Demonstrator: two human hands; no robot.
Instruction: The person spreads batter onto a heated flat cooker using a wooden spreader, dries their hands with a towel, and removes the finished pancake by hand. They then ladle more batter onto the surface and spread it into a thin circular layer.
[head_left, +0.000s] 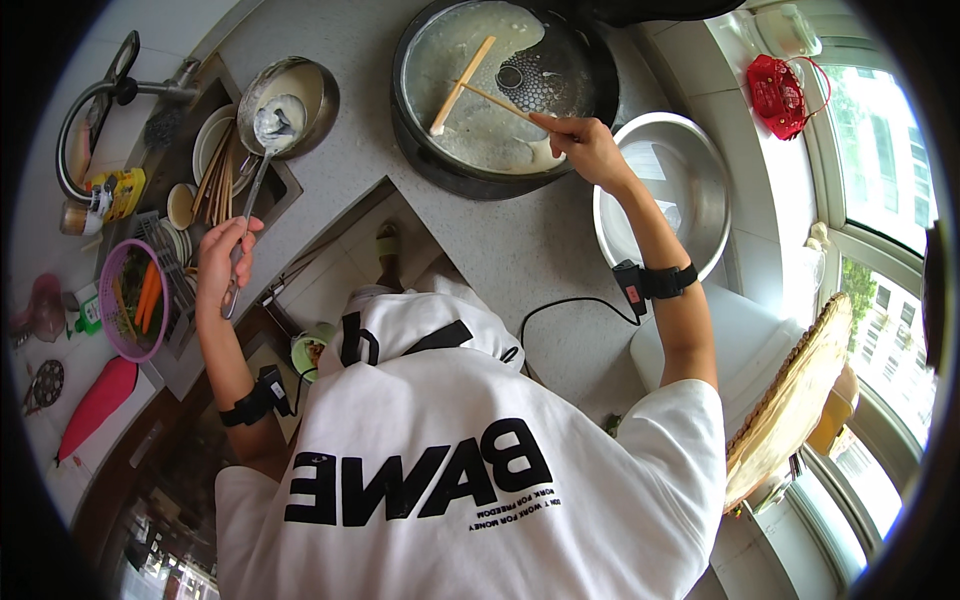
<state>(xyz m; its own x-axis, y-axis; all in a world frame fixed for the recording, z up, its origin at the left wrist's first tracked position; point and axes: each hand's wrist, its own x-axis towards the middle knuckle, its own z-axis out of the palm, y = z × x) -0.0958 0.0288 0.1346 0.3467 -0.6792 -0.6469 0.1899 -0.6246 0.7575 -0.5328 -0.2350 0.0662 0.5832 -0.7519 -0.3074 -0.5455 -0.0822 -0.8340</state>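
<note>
My right hand grips the thin handle of a wooden T-shaped batter spreader. Its crossbar rests on a round black crepe griddle, where pale batter forms a wide film around a bare, dotted patch. A thicker streak of batter lies along the near edge. In my left hand is the handle of a metal ladle. The ladle's batter-coated bowl is over a steel mixing bowl with pale batter inside, beside the sink. I cannot tell whether the ladle touches that bowl.
Right of the griddle stands a wide steel basin. A round woven tray with pale sheets leans near the window. The sink holds chopsticks and dishes. A purple basket with carrots sits nearby. A cable runs from my right wrist strap.
</note>
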